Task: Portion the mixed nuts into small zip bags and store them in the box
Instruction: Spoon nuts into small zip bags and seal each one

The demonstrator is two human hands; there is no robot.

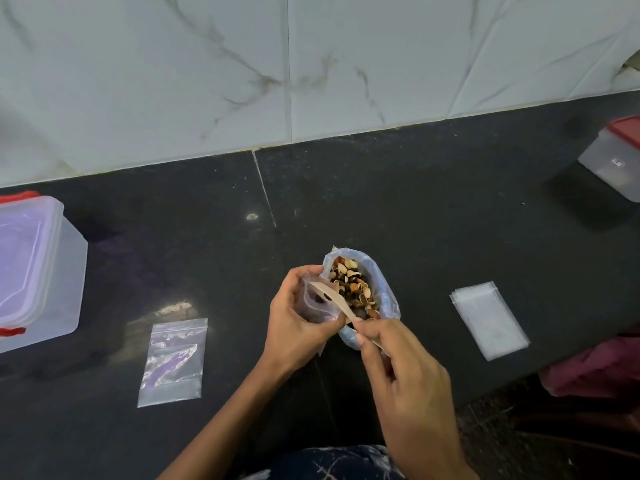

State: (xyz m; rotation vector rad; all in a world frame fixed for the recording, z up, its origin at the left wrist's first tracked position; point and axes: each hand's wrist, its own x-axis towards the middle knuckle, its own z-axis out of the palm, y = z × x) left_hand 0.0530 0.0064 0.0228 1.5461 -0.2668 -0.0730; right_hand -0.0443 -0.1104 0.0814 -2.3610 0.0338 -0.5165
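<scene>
The left hand (298,320) curls its fingers and thumb round a small zip bag (317,303), holding it mouth-up just beside the big bag of mixed nuts (360,292), on that bag's 9 o'clock side. The right hand (401,372) pinches the handle of a wooden spoon (329,297) between thumb and fingertips, the other fingers folded in beneath; the spoon runs from the hand up toward 10 o'clock, and its bowl sits at the mouth of the small zip bag. A few dark pieces show through the small bag's clear wall, though what they are cannot be told. The bag of mixed nuts stands open on the dark countertop (433,209) at the middle of the view, its rim rolled down and filled with pale shells and brown kernels. At 8 o'clock from the hands, well apart, 1 flat zip bag (173,362) lies on the counter. At 3 o'clock lies a stack of unused clear bags (488,320), its count too hard to tell. At 9 o'clock, at the frame's edge, stands a clear plastic box (45,271) with red clips and a clear lid on it. At 2 o'clock, near the wall, sits a 2nd clear container (613,161) with a red lid. A marbled tile wall (207,81) rises behind the counter.
</scene>
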